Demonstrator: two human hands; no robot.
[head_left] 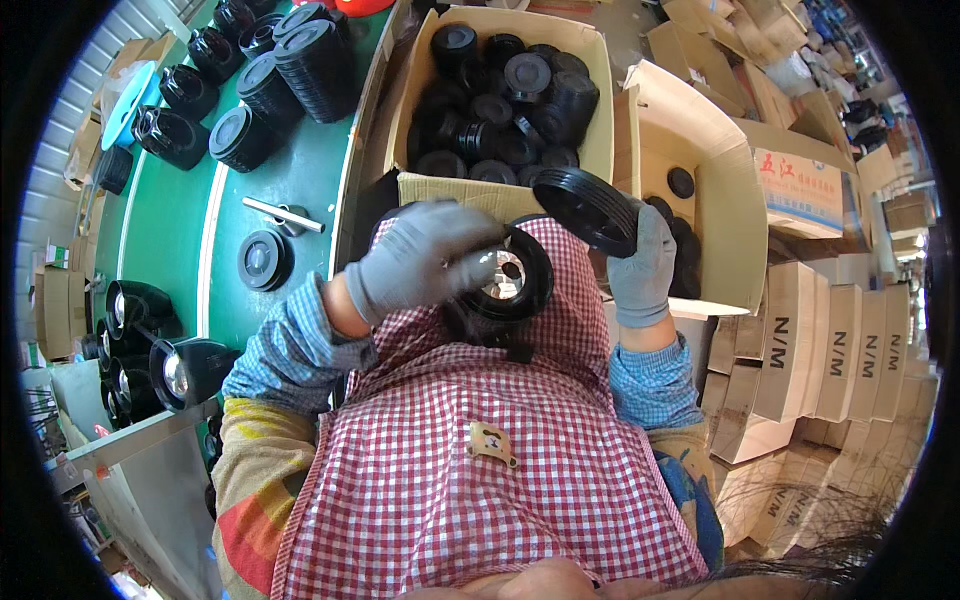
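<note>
My right hand [643, 262], in a grey glove, is closed on the edge of a black ribbed round cap [588, 210], tilted up beside the boxes. In my lap, against a red checked apron [470, 430], sits a round black housing [538, 275] with a shiny silver inside and a small dark hole in it. Over the left side of this housing is my left hand [425, 260], also gloved in grey. Its fingers are smeared by motion, so whether they grip the housing's rim cannot be made out.
An open carton [402, 120] full of black round caps stands ahead. To its right, another carton [735, 220] holds a few black pieces. On the green table [170, 255] at left are stacked black discs [315, 70], glossy black housings [172, 137] and a metal tube [284, 214]. Flat cartons [785, 330] line the right.
</note>
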